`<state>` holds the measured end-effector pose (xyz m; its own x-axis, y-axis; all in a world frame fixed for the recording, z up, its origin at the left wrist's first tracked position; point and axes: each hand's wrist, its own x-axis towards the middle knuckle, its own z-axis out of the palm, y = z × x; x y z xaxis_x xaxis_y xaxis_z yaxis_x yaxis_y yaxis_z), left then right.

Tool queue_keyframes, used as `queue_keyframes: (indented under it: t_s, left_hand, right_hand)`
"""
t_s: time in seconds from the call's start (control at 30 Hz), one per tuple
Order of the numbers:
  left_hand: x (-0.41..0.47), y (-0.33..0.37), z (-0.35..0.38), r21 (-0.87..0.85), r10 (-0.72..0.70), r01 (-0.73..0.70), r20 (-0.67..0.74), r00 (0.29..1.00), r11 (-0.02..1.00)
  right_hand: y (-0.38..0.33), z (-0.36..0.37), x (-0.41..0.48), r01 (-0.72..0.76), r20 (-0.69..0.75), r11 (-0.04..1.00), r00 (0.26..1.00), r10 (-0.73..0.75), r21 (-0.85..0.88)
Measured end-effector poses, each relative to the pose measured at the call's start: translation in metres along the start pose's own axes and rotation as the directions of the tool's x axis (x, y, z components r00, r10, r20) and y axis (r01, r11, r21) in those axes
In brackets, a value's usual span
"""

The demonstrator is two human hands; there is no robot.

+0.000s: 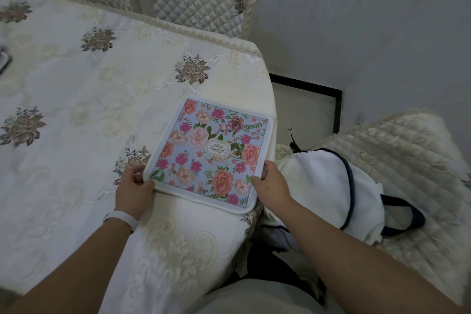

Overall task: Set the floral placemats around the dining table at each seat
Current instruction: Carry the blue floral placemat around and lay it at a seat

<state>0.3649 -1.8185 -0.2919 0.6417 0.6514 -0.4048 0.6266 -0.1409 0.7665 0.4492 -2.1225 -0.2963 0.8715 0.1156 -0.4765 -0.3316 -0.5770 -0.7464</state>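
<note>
A square floral placemat (209, 150), light blue with pink and orange flowers and a white border, lies at the near right corner of the dining table (76, 99), which is draped in a cream embroidered cloth. My left hand (133, 186) pinches the mat's near left corner. My right hand (272, 181) pinches its near right edge, right at the table's side. The mat's near corner overhangs the table edge slightly.
A quilted cream chair back (201, 0) stands at the table's far side. To my right, another quilted chair (407, 166) holds a white bag with dark trim (328, 186). A dark flat object (3, 58) peeks in at the left edge. The grey wall is close on the right.
</note>
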Motion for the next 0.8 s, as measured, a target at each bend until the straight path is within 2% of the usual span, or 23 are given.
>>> queue_keyframes:
  t_s: [0.17,0.27,0.4,0.53,0.67,0.8]
  left_hand:
    - [-0.006,-0.001,0.000,0.034,0.032,-0.031,-0.015,0.999,0.999]
    - [-0.005,-0.009,-0.004,0.134,0.092,-0.096,0.031,0.995,0.986]
    - [-0.006,-0.020,-0.009,0.375,0.195,-0.252,0.183,0.964,0.892]
    - [-0.006,-0.022,-0.014,0.514,0.271,-0.385,0.284,0.920,0.767]
    - [0.000,-0.022,-0.017,0.564,0.286,-0.403,0.288,0.914,0.720]
    - [0.004,-0.024,-0.017,0.595,0.309,-0.435,0.307,0.900,0.676]
  right_hand:
    - [-0.001,0.000,-0.005,0.015,0.019,0.999,1.000,-0.014,-0.033]
    - [0.002,0.001,-0.010,0.040,0.006,0.997,0.999,-0.040,-0.062]
    - [0.012,0.002,-0.026,0.094,0.021,0.941,0.995,-0.093,-0.326]
    - [0.026,0.003,-0.040,0.217,0.149,0.832,0.975,-0.163,-0.511]
    - [0.037,0.008,-0.046,0.277,0.197,0.762,0.960,-0.197,-0.585]
    - [0.038,0.012,-0.046,0.267,0.162,0.761,0.964,-0.212,-0.591]
